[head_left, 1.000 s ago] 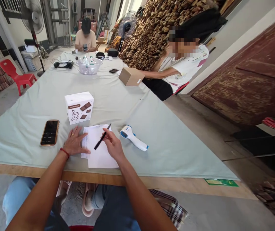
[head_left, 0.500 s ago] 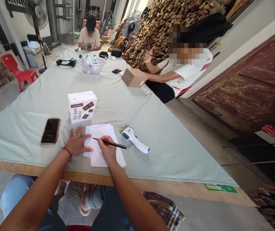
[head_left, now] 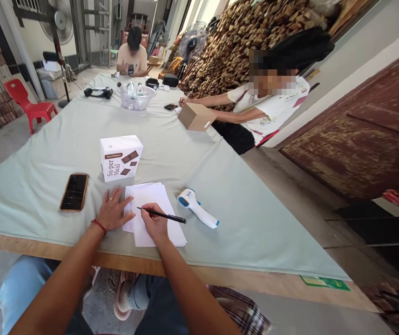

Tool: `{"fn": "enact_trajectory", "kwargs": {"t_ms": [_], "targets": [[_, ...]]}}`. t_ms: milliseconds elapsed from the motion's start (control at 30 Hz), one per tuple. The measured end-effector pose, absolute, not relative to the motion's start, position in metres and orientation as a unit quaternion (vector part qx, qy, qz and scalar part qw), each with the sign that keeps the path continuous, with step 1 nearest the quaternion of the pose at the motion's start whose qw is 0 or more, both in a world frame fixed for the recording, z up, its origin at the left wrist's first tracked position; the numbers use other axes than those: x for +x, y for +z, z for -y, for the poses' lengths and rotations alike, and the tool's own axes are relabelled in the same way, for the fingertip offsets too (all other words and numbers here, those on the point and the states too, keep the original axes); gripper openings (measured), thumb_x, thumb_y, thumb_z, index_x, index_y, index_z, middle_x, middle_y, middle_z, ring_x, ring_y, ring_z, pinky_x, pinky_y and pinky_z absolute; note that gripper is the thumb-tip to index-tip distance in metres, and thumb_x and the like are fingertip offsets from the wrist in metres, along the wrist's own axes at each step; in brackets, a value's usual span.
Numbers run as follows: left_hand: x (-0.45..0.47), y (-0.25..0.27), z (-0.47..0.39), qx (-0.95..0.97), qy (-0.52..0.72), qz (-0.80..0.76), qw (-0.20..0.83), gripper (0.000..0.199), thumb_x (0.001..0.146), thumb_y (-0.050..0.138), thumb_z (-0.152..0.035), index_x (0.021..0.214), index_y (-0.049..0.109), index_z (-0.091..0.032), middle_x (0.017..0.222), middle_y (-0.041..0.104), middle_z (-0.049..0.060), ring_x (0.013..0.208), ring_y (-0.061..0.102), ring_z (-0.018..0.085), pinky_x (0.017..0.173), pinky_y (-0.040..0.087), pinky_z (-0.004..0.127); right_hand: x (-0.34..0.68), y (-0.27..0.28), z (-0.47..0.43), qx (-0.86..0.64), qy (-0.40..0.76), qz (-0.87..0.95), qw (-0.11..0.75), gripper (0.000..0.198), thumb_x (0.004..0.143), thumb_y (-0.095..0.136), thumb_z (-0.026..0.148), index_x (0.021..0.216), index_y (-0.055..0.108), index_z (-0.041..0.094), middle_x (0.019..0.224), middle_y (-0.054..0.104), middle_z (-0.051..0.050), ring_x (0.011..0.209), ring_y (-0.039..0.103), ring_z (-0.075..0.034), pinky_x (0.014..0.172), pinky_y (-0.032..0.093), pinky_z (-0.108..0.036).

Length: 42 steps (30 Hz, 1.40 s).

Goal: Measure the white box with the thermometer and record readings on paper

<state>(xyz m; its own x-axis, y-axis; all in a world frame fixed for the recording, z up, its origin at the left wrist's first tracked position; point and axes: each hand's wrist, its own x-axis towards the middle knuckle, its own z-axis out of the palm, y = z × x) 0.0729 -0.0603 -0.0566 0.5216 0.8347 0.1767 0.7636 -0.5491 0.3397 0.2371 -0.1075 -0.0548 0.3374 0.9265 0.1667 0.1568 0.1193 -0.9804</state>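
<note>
My right hand (head_left: 155,223) grips a black pen (head_left: 166,215), its tip over the upper left of the white paper (head_left: 162,197). Whether the tip touches the sheet I cannot tell. My left hand (head_left: 113,211) lies flat with fingers spread, its fingertips on the left edge of the papers, where a sheet with small writing (head_left: 128,225) peeks out from underneath. Just beyond the papers stands a white "Su-per Meal" box (head_left: 121,158). A white and blue infrared thermometer (head_left: 198,208) rests to the right of the papers, and a smartphone (head_left: 74,192) lies left of my left hand.
Farther along the cloth-covered table (head_left: 63,144) are a clear plastic basin (head_left: 138,100) with bottles, a cardboard box (head_left: 197,117) and another phone (head_left: 171,106). One person sits at the right side, another at the far end. A red chair (head_left: 28,104) stands at left.
My right hand and the pen have shifted slightly down the paper. The person at the right has lowered a raised hand to the table behind the cardboard box. The view has tilted slightly.
</note>
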Motion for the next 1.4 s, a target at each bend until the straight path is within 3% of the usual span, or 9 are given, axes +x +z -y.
{"fn": "enact_trajectory", "kwargs": {"t_ms": [300, 600, 1400], "targets": [[0.076, -0.052, 0.061, 0.864, 0.122, -0.480, 0.092, 0.065, 0.078, 0.065, -0.056, 0.135, 0.053, -0.027, 0.155, 0.033, 0.012, 0.146, 0.018, 0.037, 0.116, 0.011, 0.061, 0.242, -0.055, 0.106, -0.557, 0.295, 0.471, 0.617, 0.013, 0.070, 0.058, 0.035, 0.072, 0.059, 0.022, 0.063, 0.060, 0.002, 0.057, 0.050, -0.013, 0.054, 0.043, -0.027], [0.074, -0.049, 0.060, 0.874, 0.122, -0.463, 0.087, 0.061, 0.082, 0.061, -0.051, 0.136, 0.053, -0.025, 0.152, 0.038, 0.013, 0.145, 0.019, 0.038, 0.115, 0.012, 0.062, 0.234, -0.062, 0.101, -0.563, 0.373, 0.470, 0.568, 0.013, 0.064, 0.057, 0.035, 0.066, 0.059, 0.022, 0.061, 0.060, 0.002, 0.059, 0.055, -0.016, 0.058, 0.046, -0.030], [0.076, -0.045, 0.065, 0.873, 0.118, -0.468, 0.070, 0.058, 0.083, 0.061, -0.047, 0.134, 0.053, -0.022, 0.151, 0.041, 0.011, 0.145, 0.024, 0.035, 0.116, 0.019, 0.059, 0.236, -0.082, 0.100, -0.600, 0.339, 0.510, 0.515, 0.017, 0.071, 0.057, 0.040, 0.072, 0.060, 0.024, 0.066, 0.063, 0.001, 0.061, 0.057, -0.017, 0.060, 0.046, -0.030]]}}
